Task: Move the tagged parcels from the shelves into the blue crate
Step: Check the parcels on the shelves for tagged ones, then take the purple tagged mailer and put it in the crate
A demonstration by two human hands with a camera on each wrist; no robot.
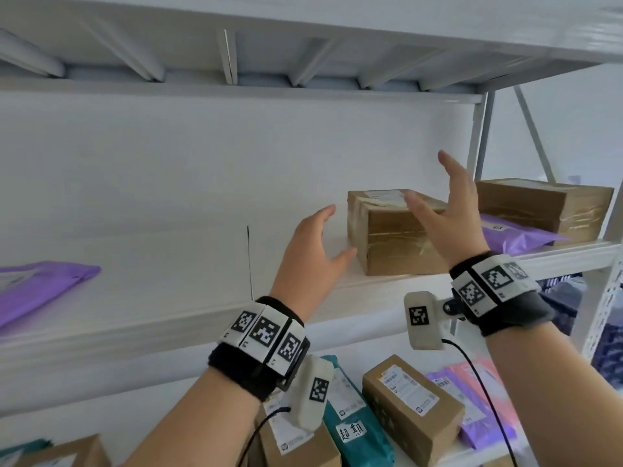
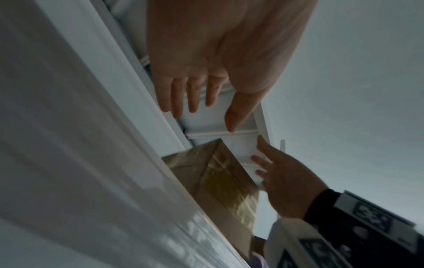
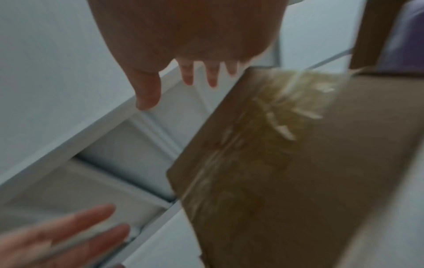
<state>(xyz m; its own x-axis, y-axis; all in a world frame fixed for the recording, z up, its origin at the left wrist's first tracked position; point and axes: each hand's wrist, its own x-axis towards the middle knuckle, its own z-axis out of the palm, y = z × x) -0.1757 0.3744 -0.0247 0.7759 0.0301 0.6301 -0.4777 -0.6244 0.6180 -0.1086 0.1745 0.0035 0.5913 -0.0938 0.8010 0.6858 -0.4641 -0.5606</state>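
Spreading apart, the fingers (image 1: 328,210) of the left hand (image 1: 312,244) and right hand (image 1: 445,210) flank the taped cardboard parcel (image 1: 397,237) on the upper shelf (image 1: 202,318), neither yet gripping it. Glossy tape could let it slip from an uneven squeeze and drop onto the parcels below (image 1: 411,399).

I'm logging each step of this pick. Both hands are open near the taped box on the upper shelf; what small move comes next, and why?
Probably close both hands onto the taped cardboard box: the left hand and right hand flank it, open, neither gripping it.
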